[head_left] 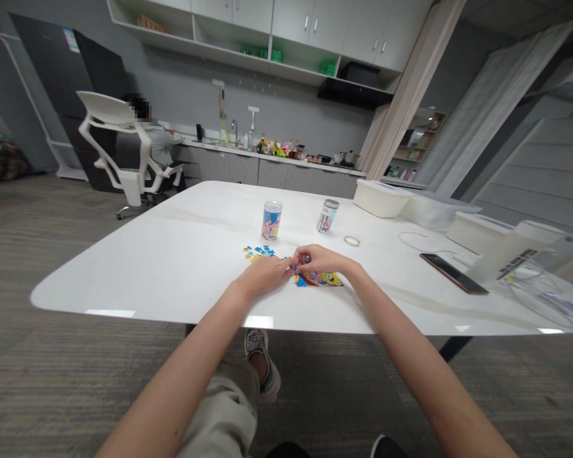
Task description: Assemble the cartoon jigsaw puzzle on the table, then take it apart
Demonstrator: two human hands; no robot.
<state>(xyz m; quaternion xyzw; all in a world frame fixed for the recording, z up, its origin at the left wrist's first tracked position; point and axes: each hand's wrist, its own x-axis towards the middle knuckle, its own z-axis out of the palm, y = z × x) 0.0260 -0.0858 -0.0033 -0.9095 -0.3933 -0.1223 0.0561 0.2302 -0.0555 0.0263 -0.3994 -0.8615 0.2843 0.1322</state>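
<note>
A partly joined jigsaw puzzle (322, 278), yellow, red and blue with a cartoon picture, lies flat near the table's front edge. My right hand (318, 257) is over its upper left part, thumb and fingers pinched on a small puzzle piece that is mostly hidden. Just left of the puzzle, my left hand (266, 275) rests low with its fingertips pressed together, meeting those of the right; what they hold, if anything, is hidden. Loose puzzle pieces (258, 252), blue and yellow, are scattered beyond my left hand, some partly covered by it.
Behind the pieces stands a clear-topped cartoon can (271, 221). Another can (328, 216) and a round lid (352, 241) are to its right. A phone (452, 273), cables and storage boxes (381, 198) occupy the white table's right side. A person (160, 146) sits beyond, at left.
</note>
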